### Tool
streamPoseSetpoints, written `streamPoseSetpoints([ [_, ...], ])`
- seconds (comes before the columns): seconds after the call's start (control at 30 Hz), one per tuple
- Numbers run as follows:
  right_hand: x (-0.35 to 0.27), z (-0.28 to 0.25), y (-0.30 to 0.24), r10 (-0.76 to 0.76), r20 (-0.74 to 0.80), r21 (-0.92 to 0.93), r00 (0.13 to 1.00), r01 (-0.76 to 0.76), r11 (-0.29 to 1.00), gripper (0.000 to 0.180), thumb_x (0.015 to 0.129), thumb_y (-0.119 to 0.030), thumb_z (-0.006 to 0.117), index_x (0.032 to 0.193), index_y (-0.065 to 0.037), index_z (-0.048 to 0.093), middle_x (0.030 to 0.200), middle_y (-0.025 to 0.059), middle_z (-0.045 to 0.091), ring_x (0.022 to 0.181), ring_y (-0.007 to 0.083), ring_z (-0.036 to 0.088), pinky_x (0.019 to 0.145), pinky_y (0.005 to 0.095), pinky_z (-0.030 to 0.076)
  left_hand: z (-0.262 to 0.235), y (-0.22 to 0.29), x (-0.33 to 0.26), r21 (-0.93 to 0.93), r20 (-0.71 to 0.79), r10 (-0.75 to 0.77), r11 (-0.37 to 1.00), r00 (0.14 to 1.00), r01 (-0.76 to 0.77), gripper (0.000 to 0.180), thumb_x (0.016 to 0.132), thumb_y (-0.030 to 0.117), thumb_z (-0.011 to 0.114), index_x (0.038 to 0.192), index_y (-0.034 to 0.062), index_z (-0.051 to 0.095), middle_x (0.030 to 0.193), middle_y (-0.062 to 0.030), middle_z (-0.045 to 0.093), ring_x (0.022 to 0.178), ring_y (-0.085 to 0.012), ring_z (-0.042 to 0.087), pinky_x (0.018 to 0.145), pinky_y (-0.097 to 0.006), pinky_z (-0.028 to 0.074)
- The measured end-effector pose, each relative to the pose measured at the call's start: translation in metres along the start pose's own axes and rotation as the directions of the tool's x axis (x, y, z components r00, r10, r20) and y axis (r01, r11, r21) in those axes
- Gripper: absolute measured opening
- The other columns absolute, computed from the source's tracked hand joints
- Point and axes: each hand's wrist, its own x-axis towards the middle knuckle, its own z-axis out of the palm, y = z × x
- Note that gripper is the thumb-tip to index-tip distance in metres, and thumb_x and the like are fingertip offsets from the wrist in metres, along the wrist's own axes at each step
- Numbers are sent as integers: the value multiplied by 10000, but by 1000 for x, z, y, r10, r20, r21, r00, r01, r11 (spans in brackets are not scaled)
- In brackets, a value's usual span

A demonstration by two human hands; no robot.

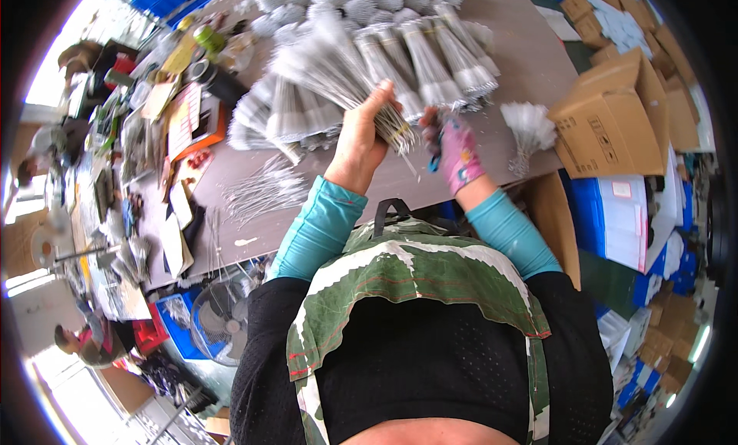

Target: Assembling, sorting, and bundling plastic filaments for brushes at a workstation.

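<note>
My left hand (360, 144) is wrapped round a thick bundle of thin wire brushes (321, 64). Their pale bristle ends fan out up and left, blurred by motion, and the bare wire stems point down right. Just right of those stem ends is my right hand (459, 154), in a pink patterned glove with dark fingertips. Its fingers are curled; what they hold, if anything, I cannot make out. Several tied brush bundles (424, 70) lie behind both hands on the brown table (492, 3). Loose wire brushes (265, 190) are spread left of my left forearm.
One separate brush bundle (528, 131) sits near the table's right edge, beside an open cardboard box (611, 118). Left, a dark cup (219, 82) and an orange box (196, 126) stand amid clutter. A fan (223, 318) is below the table's left side. Another person (88, 339) is far left.
</note>
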Motion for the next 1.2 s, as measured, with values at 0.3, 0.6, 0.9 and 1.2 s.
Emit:
streamPoseSetpoints([
  [0.3, -45, -52, 11, 71, -171, 423, 983, 9, 906, 204, 889, -319, 439, 883, -177, 585, 762, 28, 603, 682, 186, 576, 603, 329, 439, 83, -113, -21, 235, -102, 200, 957, 974, -172, 231, 792, 96, 700, 923, -7, 541, 744, -74, 600, 615, -170, 590, 537, -307, 496],
  [0.6, -43, -152, 0, 24, -44, 186, 999, -16, 982, 340, 893, -425, 528, 876, -95, 610, 803, 10, 625, 667, 125, 593, 557, 256, 433, 88, -160, -11, 622, 71, 45, 779, 996, -79, 307, 783, 54, 689, 1009, -14, 492, 691, -52, 556, 595, -136, 554, 566, -260, 455],
  [0.9, -74, -226, -13, -197, -128, 3, 972, 199, 980, 531, 715, -224, 782, 1128, 20, 555, 976, 74, 634, 886, 110, 579, 808, 259, 473, 83, -243, -28, 916, 398, -267, 52, 878, -399, 448, 690, 220, 756, 997, -9, 525, 811, -112, 642, 726, -196, 629, 653, -336, 489],
  [1.2, -73, -304, 33, -155, -388, 128, 908, 220, 967, 424, 724, -126, 764, 1074, 27, 579, 931, 58, 651, 809, 113, 599, 749, 253, 492, 74, -288, -14, 982, 182, -693, 97, 698, -160, 655, 731, 210, 740, 1265, -11, 430, 1040, -113, 626, 886, -174, 611, 774, -294, 479],
])
